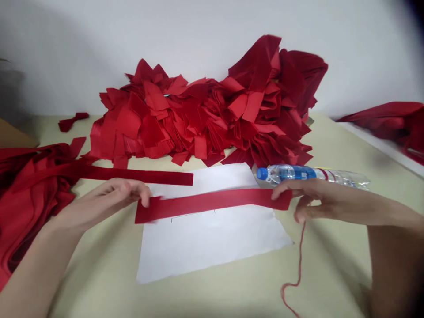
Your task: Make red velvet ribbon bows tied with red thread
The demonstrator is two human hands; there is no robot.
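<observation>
A flat red fabric strip [212, 202] stretches sideways over a white sheet of paper [212, 247] with a few thin drawn lines. My left hand [115, 198] has its fingertips closed on the strip's left end, where a short piece appears folded over. At the right end, the fingers of my right hand [314, 201] are bent onto the strip. Below that hand a thin red thread [300, 260] trails down the table; how it is held is hidden. Just behind lies another dark red strip [139, 175], its right end over the paper.
A large heap of folded red fabric pieces [198, 119] stands against the wall. More red cloth lies at the left [29, 190] and right [397, 123]. A plastic bottle [291, 172] with a blue cap lies behind my right hand. A small red bow-shaped piece [73, 121] sits back left.
</observation>
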